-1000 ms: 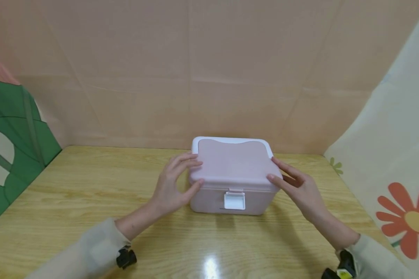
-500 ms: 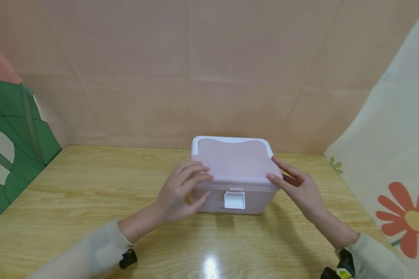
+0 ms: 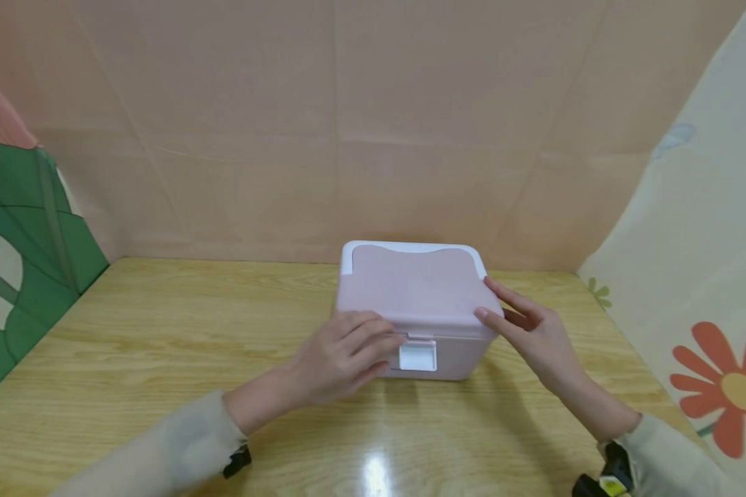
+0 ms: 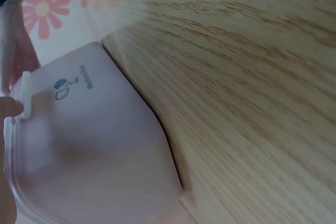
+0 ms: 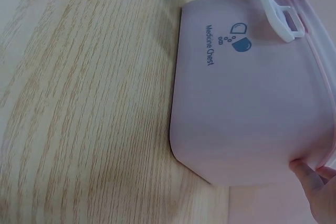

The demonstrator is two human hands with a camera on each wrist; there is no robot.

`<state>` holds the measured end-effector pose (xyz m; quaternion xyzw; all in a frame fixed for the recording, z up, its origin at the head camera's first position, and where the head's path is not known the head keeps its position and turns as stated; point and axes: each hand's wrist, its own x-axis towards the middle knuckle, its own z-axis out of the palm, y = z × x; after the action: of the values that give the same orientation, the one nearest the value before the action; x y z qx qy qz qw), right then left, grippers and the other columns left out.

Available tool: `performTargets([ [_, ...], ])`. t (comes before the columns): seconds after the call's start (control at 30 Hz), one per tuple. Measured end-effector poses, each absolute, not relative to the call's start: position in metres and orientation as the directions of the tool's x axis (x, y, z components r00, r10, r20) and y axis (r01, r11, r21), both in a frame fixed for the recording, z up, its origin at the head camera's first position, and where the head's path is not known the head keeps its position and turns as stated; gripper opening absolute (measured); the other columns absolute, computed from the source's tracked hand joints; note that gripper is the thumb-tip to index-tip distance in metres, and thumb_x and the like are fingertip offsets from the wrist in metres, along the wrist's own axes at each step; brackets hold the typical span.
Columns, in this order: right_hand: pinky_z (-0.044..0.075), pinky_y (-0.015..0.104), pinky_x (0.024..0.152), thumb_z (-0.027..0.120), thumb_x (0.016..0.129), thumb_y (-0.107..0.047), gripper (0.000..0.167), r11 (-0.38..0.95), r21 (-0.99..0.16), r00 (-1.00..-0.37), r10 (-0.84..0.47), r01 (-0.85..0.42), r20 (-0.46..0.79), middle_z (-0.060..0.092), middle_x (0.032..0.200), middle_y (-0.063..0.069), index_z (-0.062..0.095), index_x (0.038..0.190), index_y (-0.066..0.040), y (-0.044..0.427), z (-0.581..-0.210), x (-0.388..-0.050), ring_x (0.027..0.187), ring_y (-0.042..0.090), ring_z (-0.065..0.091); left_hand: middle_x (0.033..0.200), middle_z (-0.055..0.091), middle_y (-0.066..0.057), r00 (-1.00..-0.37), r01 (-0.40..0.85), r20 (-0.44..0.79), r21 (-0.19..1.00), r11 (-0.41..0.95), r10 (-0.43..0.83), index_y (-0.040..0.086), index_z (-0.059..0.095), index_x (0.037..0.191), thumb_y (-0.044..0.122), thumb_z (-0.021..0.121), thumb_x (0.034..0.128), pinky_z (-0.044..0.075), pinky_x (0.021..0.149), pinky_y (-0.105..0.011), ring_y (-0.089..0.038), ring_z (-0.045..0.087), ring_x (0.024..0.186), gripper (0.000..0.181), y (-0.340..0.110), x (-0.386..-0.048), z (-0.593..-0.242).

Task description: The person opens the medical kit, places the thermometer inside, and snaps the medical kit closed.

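Note:
A pale pink medicine box (image 3: 419, 290) with a white-edged lid stands closed on the table. Its front bears the words "Medicine Chest" and a capsule picture (image 5: 241, 44). The white latch (image 3: 418, 356) at the front juts outward in the right wrist view. My left hand (image 3: 342, 359) is at the box's front left, fingers loosely bent; in the left wrist view a fingertip (image 4: 11, 107) meets the latch (image 4: 26, 95). My right hand (image 3: 537, 338) holds the lid's right front corner, thumb on top and other fingers at the side. The box's inside is hidden.
The wood-grain table (image 3: 180, 324) extends around the box. A plain tan cloth (image 3: 255, 138) hangs close behind it. Printed cloths with green leaves (image 3: 31, 269) and a red flower (image 3: 736, 390) hang at left and right.
My left hand has slid from the lid's left edge down and right along the front to the latch. My right hand and the box have stayed in place.

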<state>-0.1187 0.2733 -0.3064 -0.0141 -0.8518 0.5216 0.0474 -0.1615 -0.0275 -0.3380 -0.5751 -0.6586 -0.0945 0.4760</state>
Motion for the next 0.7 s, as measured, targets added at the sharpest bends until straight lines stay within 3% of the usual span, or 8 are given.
performTargets([
  [0.27, 0.05, 0.012, 0.082, 0.067, 0.09, -0.034, 0.058, 0.465, -0.884, -0.994, 0.064, -0.052, 0.092, 0.04, 0.15, 0.005, 0.046, 0.143, -0.024, 0.273, -0.308, -0.119, 0.124, 0.015, 0.053, 0.112, 0.067, -0.003, 0.161, 0.797, 0.682, -0.516, 0.314, 0.713, 0.008, 0.067, 0.114, 0.023, 0.061, 0.0918, 0.048, 0.095, -0.028, -0.019, 0.059, 0.105, 0.027, -0.024, -0.163, -0.343],
  [0.37, 0.05, 0.012, 0.082, 0.066, 0.09, -0.034, 0.058, 0.463, -0.885, -0.994, 0.062, -0.052, 0.09, 0.04, 0.151, 0.005, 0.045, 0.143, -0.024, 0.273, -0.308, -0.118, 0.124, 0.016, 0.053, 0.112, 0.067, -0.003, 0.197, 0.763, 0.66, -0.567, 0.309, 0.725, 0.009, 0.068, 0.112, 0.018, 0.05, 0.0977, 0.048, 0.094, -0.028, -0.018, 0.06, 0.104, 0.024, -0.023, -0.165, -0.344],
  [0.53, 0.049, 0.011, 0.082, 0.066, 0.09, -0.035, 0.059, 0.461, -0.886, -0.994, 0.065, -0.051, 0.091, 0.039, 0.151, 0.006, 0.045, 0.144, -0.024, 0.273, -0.308, -0.118, 0.129, 0.03, 0.048, 0.11, 0.066, -0.002, 0.225, 0.711, 0.603, -0.639, 0.294, 0.765, 0.011, 0.067, 0.106, 0.012, 0.048, 0.0955, 0.048, 0.094, -0.027, -0.017, 0.059, 0.103, 0.022, -0.02, -0.167, -0.344],
  [0.7, 0.049, 0.01, 0.082, 0.066, 0.09, -0.036, 0.059, 0.461, -0.887, -0.994, 0.069, -0.04, 0.081, 0.038, 0.151, 0.007, 0.045, 0.144, -0.024, 0.273, -0.307, -0.118, 0.13, 0.033, 0.047, 0.108, 0.064, 0.0, 0.204, 0.704, 0.591, -0.643, 0.302, 0.78, 0.014, 0.067, 0.099, 0.011, 0.051, 0.0911, 0.048, 0.092, -0.026, -0.015, 0.058, 0.102, 0.017, -0.016, -0.167, -0.345],
])
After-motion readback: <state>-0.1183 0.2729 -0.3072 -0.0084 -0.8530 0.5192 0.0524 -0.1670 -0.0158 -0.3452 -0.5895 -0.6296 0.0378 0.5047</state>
